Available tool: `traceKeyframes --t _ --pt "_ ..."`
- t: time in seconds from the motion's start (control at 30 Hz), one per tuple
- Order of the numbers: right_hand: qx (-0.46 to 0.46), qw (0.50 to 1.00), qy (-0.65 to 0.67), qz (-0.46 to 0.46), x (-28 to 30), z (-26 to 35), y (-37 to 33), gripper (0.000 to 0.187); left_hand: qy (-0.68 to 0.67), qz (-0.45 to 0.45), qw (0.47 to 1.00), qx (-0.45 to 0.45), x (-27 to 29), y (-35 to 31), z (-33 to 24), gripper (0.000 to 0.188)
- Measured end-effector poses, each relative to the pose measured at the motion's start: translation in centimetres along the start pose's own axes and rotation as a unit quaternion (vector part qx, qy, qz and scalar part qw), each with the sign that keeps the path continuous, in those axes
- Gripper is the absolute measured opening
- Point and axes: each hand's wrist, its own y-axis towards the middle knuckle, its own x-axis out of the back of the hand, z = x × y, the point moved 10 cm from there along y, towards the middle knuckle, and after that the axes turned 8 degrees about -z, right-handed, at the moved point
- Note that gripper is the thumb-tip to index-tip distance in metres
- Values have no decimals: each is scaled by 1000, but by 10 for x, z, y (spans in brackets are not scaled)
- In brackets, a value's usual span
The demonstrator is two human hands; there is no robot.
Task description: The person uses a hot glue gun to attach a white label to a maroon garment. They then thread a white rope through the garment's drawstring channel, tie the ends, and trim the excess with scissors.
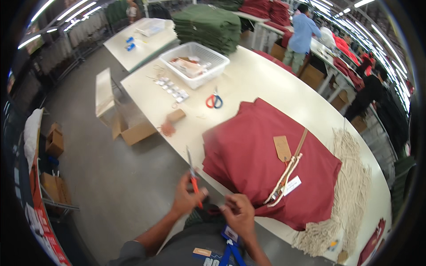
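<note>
While the left hand [186,197] closes its grip on orange-handled scissors [192,175], blades pointing up just off the near edge of the surface [248,80], the right hand [239,213] pinches something small and dark beside them; what it is cannot be told. Trimming seems to be the step in hand, and a cut would need the blades brought to the pinched piece. Further right, a stack of red garments [248,150] with a tan tag [282,147] lies by the near edge
</note>
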Motion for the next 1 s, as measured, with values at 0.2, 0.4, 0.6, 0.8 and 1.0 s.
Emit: traceKeyframes --t 0.2,0.4,0.6,0.8,1.0 --pt "-187 966 -32 -175 76 -90 -41 7 390 -57 914 97 38 148 91 88" --pt "-259 927 -17 -269 77 -97 -85 15 431 -175 882 -68 17 231 83 83" --pt "-297 793 61 -529 98 -105 -122 25 171 -3 980 -103 -1 177 65 20" --pt "-222 782 139 -566 134 -109 -92 33 84 363 926 -61 -96 48 0 30" --pt "-233 807 218 -498 119 -106 -66 26 44 429 902 -11 -152 20 -1 34"
